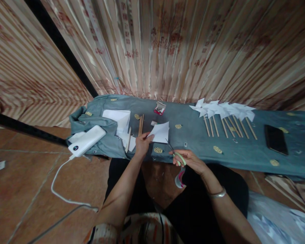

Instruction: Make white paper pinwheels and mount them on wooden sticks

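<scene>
My left hand pinches the left edge of a small white sheet of paper, held just over the cloth-covered table. In my right hand is a pair of scissors with light green handles. Their blades point up and left, close to the paper's lower right corner; whether they touch it I cannot tell. Beyond the paper lie a small pale block and an open red box with small items inside. Several wooden sticks lie left of the paper.
Several white paper pinwheels on sticks lie in a row at the right, with a black phone beyond. White sheets, a pencil-like stick and a white device with a cable lie left. A pleated curtain hangs behind.
</scene>
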Action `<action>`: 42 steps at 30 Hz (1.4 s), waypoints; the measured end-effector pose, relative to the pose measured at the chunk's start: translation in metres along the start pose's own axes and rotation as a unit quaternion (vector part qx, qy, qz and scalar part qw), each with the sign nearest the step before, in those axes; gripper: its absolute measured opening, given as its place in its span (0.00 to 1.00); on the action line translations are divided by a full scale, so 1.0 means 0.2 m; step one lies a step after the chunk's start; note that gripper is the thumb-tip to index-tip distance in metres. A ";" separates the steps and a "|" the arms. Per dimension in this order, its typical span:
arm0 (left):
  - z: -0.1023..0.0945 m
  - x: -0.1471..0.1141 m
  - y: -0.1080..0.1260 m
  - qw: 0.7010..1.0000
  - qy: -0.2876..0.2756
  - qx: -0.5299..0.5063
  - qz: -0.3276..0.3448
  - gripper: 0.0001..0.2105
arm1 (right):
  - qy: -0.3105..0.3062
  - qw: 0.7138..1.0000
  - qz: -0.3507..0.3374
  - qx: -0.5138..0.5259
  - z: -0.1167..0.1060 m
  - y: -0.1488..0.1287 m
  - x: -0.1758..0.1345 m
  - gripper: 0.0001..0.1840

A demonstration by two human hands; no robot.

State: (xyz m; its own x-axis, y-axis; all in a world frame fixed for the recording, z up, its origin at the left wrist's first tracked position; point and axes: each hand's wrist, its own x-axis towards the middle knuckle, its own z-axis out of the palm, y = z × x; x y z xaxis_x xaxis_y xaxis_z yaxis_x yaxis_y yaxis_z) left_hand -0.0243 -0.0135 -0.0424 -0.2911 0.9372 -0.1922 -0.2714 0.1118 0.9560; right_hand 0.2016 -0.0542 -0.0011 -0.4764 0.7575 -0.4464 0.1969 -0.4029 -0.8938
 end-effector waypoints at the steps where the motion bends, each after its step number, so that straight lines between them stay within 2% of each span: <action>1: 0.00 0.00 0.00 1.000 -0.003 -0.002 -0.003 0.15 | -0.002 1.000 -0.001 -0.001 0.00 0.00 0.00 0.31; 11: 0.00 0.00 0.01 0.999 -0.014 -0.029 -0.022 0.15 | -0.008 1.000 0.004 0.000 -0.01 -0.03 0.01 0.32; 35: 0.00 0.00 0.01 1.000 -0.027 -0.005 -0.013 0.13 | -0.005 1.000 0.017 -0.008 -0.02 -0.02 0.02 0.33; 42: -0.01 -0.01 0.02 0.999 -0.025 0.005 -0.021 0.14 | -0.005 1.000 0.017 -0.012 -0.02 -0.01 0.02 0.30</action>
State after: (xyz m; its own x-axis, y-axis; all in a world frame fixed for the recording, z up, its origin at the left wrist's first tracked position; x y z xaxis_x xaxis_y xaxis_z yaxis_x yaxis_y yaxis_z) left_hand -0.0257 -0.0155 -0.0385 -0.2332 0.9470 -0.2208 -0.2739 0.1539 0.9494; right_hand 0.2024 -0.0482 -0.0009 -0.4774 0.7379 -0.4770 0.2346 -0.4161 -0.8785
